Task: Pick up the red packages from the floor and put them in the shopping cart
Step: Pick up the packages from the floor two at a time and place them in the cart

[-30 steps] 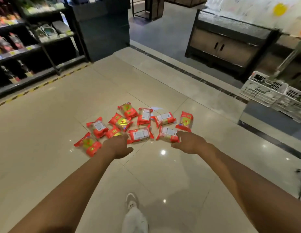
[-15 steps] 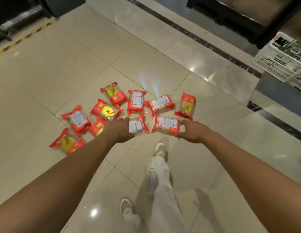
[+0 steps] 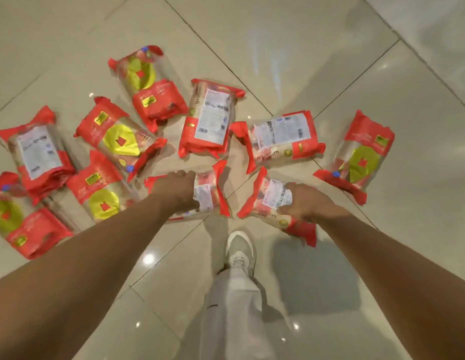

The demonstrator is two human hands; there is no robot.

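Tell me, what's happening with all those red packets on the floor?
A person is bending over red packages scattered on the tiled floor. The left hand is closing on one package, and the right hand is gripping another. The other packages still lie on the floor. No shopping cart is in view.

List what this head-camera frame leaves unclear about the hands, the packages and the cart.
- Shopping cart: outside the head view entirely.
- Left hand: fingers hidden behind its own back, so the grip on the near-centre package is unconfirmed.
- Right hand: rests on a white-label package; the palm covers the contact, so closure is unclear.
- Far-left package: cut off by the left edge.
- Label text: motion-blurred and too small to read.
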